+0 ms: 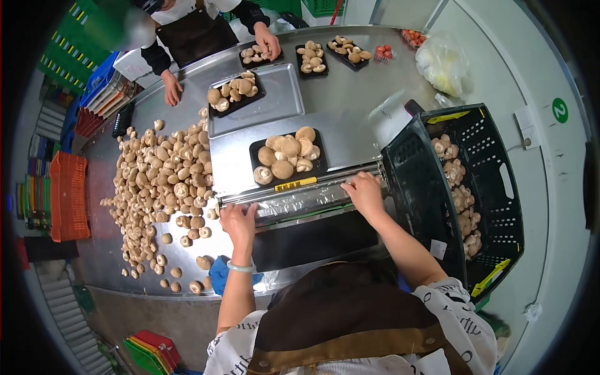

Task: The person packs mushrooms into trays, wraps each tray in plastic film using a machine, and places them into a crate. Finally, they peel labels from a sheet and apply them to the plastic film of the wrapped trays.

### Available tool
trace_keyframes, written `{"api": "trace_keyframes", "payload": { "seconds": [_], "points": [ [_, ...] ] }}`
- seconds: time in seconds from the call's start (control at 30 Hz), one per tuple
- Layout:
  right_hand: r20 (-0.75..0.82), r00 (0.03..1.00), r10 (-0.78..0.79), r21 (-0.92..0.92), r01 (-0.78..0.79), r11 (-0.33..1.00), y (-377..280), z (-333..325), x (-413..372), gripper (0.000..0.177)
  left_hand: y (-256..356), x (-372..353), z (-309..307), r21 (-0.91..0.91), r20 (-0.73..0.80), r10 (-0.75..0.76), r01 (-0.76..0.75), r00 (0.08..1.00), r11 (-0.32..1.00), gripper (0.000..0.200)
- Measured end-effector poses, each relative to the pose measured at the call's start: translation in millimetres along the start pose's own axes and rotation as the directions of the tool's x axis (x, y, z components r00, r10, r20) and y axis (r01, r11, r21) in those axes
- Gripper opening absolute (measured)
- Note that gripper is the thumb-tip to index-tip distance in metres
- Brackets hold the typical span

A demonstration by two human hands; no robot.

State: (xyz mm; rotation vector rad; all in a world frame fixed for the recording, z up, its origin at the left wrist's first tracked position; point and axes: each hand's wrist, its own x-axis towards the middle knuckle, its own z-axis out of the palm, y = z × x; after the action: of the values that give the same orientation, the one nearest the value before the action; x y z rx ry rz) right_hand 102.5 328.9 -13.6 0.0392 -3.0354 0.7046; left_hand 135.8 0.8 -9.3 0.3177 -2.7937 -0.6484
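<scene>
A roll of clear plastic film (303, 204) lies across the wrapping machine in front of me, its surface wrinkled and shiny. At the film's left end, my left hand (239, 224) is closed on its edge, thumb uppermost. My right hand (365, 194) pinches the film at the right end, with thumb and fingers together. Just beyond the film, a black tray of shiitake mushrooms (286, 155) rests on the machine's metal plate, unwrapped. A yellow label (295, 184) sits along the machine's bar between the tray and the film.
Loose mushrooms (162, 175) are heaped to the left. A black crate (484, 150) holding packed mushrooms stands at the right. Across the table, a co-worker's hand (267, 42) touches a mushroom tray. Another filled tray (234, 94) sits on a metal tray (284, 103). A blue cloth (220, 274) lies near my left forearm.
</scene>
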Motion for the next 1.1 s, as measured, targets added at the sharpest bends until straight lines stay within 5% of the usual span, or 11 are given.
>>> {"api": "trace_keyframes", "payload": {
  "seconds": [0.1, 0.23, 0.33, 0.4, 0.47, 0.5, 0.63, 0.67, 0.87, 0.97, 1.1],
  "points": [
    [0.274, 0.960, 0.049, 0.389, -0.158, 0.908, 0.2, -21.7, 11.1, 0.024, -23.5, 16.5, 5.8, -0.312, 0.383, -0.219, 0.348, 0.897, 0.884, 0.024],
    [0.477, 0.865, -0.154, 0.817, -0.372, 0.442, 9.7, -81.7, 13.2, 0.022, -17.4, 49.9, -83.0, -0.680, 0.695, 0.084, 0.614, 0.714, 0.401, 0.010],
    [0.225, 0.899, -0.374, 0.941, -0.300, -0.155, -13.8, -108.0, 37.9, 0.020, 15.2, 89.0, -127.0, -0.827, 0.551, 0.318, 0.556, 0.772, 0.084, 0.013],
    [0.026, 0.993, -0.117, 0.944, -0.063, -0.323, -46.3, -106.6, 69.5, 0.017, 34.4, 120.0, -119.7, -0.877, 0.411, 0.261, 0.457, 0.874, -0.148, 0.017],
    [-0.095, 0.995, -0.014, 0.980, 0.091, -0.179, -74.2, -93.3, 111.4, 0.015, 60.3, 149.0, -86.3, -0.947, 0.281, 0.108, 0.293, 0.954, -0.128, 0.018],
    [-0.135, 0.991, 0.013, 0.983, 0.132, 0.129, -73.1, -72.0, 133.5, 0.016, 57.0, 161.7, -51.9, -0.979, 0.196, 0.133, 0.201, 0.971, -0.021, 0.017],
    [-0.060, 0.996, -0.072, 0.555, 0.093, 0.826, -45.9, 22.3, 179.8, 0.019, 34.4, 170.2, 43.0, -0.456, 0.270, 0.142, -0.003, 0.952, 0.890, 0.017],
    [-0.004, 0.993, -0.119, 0.445, 0.109, 0.889, -45.7, 29.0, 178.9, 0.020, 34.6, 165.7, 50.7, -0.468, 0.285, 0.171, -0.019, 0.943, 0.884, 0.017],
    [0.343, 0.914, -0.217, 0.462, 0.037, 0.886, -39.4, 17.8, 171.6, 0.025, 34.1, 151.4, 34.4, -0.671, 0.623, 0.181, 0.401, 0.761, 0.623, 0.006],
    [0.362, 0.893, -0.268, 0.577, 0.012, 0.817, -32.0, 10.6, 135.6, 0.032, 35.6, 128.6, 10.2, -0.476, 0.727, 0.081, 0.415, 0.682, 0.776, 0.025],
    [0.308, 0.907, -0.286, 0.659, 0.014, 0.752, -23.3, 1.0, 95.4, 0.039, 11.4, 92.1, 19.0, -0.522, 0.431, 0.224, 0.038, 0.874, 0.852, 0.034]
  ]
}}
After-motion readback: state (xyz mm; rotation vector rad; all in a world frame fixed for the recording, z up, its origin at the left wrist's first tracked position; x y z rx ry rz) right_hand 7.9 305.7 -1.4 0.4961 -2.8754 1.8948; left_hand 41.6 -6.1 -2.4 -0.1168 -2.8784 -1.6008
